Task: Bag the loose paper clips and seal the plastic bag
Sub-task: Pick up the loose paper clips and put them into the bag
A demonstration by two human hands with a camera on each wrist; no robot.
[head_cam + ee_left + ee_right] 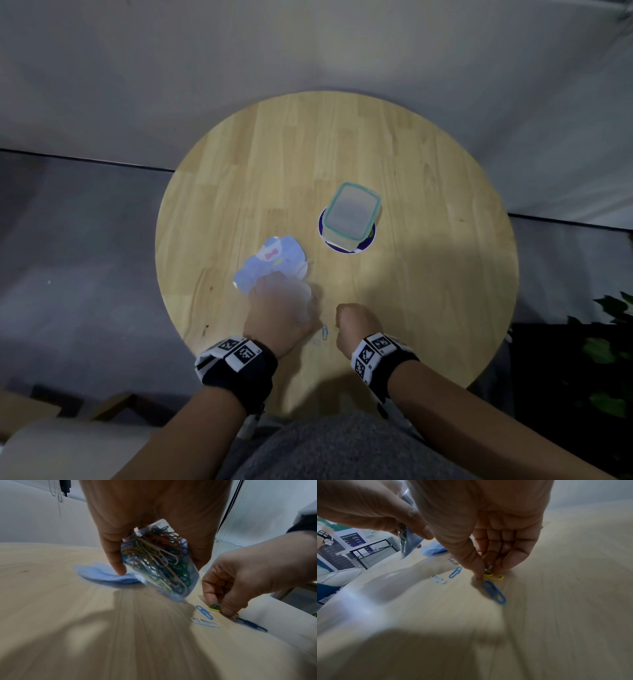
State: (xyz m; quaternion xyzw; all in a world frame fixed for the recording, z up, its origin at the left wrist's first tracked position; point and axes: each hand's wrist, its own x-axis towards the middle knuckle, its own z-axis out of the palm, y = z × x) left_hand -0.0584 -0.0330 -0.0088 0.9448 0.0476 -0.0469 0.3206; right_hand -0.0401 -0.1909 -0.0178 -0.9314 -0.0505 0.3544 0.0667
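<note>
My left hand [281, 311] grips a clear plastic bag [159, 561] stuffed with coloured paper clips, tilted just above the round wooden table [428, 274]. The bag's mouth is hidden in the hand. To its right, my right hand [221, 608] pinches a green clip [215, 605] with thumb and fingertips, right on a yellow clip [495, 577] that lies on the table. Loose clips lie around it: a light blue one [205, 612], a white one [205, 622], a dark blue one [251, 624] and a pale one [453, 560].
A light blue paper cutout [274, 260] lies just beyond my left hand. A clear box with a teal-rimmed lid [352, 214] stands on a round coaster at mid table. A green plant [613, 342] is off the table's right edge.
</note>
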